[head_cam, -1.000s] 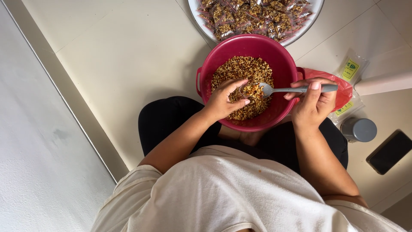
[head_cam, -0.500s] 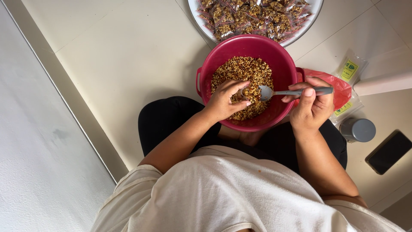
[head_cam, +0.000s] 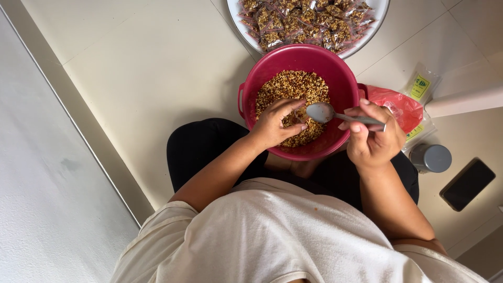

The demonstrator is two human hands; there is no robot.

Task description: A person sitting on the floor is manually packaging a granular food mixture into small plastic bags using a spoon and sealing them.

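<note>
A red plastic bowl point(head_cam: 272, 65) full of a brown crumbly mix point(head_cam: 291, 86) rests on the floor in front of my crossed legs. My left hand point(head_cam: 275, 123) is inside the bowl, fingers curled and pinching something small over the mix. My right hand point(head_cam: 372, 139) holds a metal spoon point(head_cam: 322, 111) by its handle, the spoon's bowl pointing left toward my left fingers. What my left fingers pinch is too small to make out.
A white round tray point(head_cam: 374, 26) heaped with small filled clear packets lies beyond the bowl. A red plastic bag point(head_cam: 401, 107), flat clear packets point(head_cam: 419, 86), a grey-lidded jar point(head_cam: 432, 157) and a dark phone point(head_cam: 467, 183) sit to the right. A wall runs along the left.
My right hand has drawn the spoon in closer, nearer to my left fingers. My left hand stays over the mix.
</note>
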